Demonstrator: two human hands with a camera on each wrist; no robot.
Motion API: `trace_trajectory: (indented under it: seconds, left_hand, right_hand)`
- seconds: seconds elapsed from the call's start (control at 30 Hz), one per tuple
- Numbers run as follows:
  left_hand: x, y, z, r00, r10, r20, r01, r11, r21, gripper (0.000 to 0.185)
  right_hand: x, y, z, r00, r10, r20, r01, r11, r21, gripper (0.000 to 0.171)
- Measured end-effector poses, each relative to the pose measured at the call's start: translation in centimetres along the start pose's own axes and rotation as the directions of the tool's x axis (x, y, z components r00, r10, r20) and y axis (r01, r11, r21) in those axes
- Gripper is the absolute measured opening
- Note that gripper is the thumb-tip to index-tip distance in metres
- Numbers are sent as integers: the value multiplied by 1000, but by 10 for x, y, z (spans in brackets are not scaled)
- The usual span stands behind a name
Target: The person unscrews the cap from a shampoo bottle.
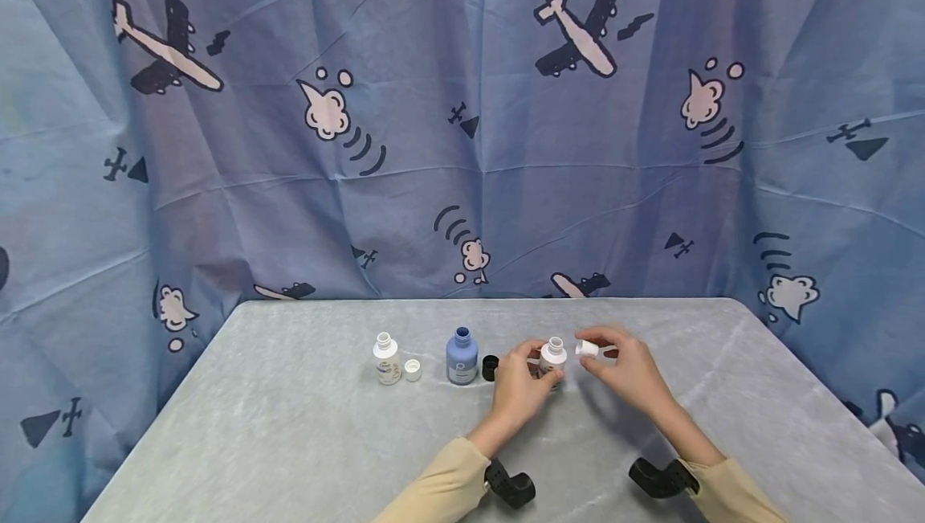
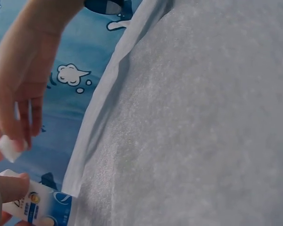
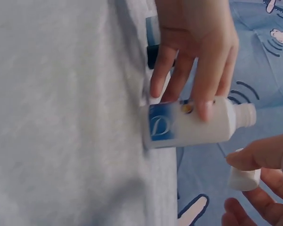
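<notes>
A white bottle [image 1: 553, 353] with a blue-and-white label stands uncapped on the table, its threaded neck bare. My left hand [image 1: 522, 381] grips this bottle around its body, thumb on the near side. Just to the right, my right hand [image 1: 630, 367] pinches a white screw cap [image 1: 587, 349] between thumb and fingers, apart from the bottle's mouth. In the right wrist view the bottle [image 3: 193, 125] shows its label, and the cap [image 3: 245, 178] sits under my right thumb. The left wrist view catches only part of the bottle [image 2: 37, 200].
To the left stand an uncapped blue bottle [image 1: 462, 358] with a black cap [image 1: 490, 367] beside it, and another uncapped white bottle [image 1: 386, 360] with a white cap [image 1: 413, 370]. The grey-covered table [image 1: 289, 426] ends at a blue patterned curtain [image 1: 405, 145].
</notes>
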State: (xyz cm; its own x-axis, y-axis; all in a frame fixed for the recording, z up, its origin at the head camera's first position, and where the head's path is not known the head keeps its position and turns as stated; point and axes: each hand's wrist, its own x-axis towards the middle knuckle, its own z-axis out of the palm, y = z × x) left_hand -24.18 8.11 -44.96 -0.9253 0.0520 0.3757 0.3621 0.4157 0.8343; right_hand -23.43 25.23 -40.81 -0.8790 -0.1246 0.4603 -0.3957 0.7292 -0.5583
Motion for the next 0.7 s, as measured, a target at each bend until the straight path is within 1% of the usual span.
trace_trajectory:
  seconds: [0.13, 0.3, 0.4, 0.57, 0.7]
  left_hand:
    - [-1, -2, -4, 1000, -8, 12, 8, 1000, 7, 38]
    - [-4, -2, -9, 999, -30, 42, 29, 1000, 2, 39]
    - [-7, -2, -12, 997, -38, 64, 37, 999, 4, 39]
    - [-11, -2, -19, 995, -35, 94, 35, 999, 3, 38]
    - [-17, -3, -27, 993, -13, 119, 10, 1000, 25, 33]
  right_hand:
    - [-2, 7, 3, 999, 11, 34, -11, 1000, 4, 28]
    - [-6, 12, 9, 992, 61, 110, -65, 997, 29, 28]
    - [-6, 14, 12, 987, 78, 138, -86, 995, 53, 28]
    - [-7, 17, 16, 984, 55, 170, -65, 996, 56, 26]
    - [-9, 19, 17, 983, 45, 180, -52, 998, 36, 25]
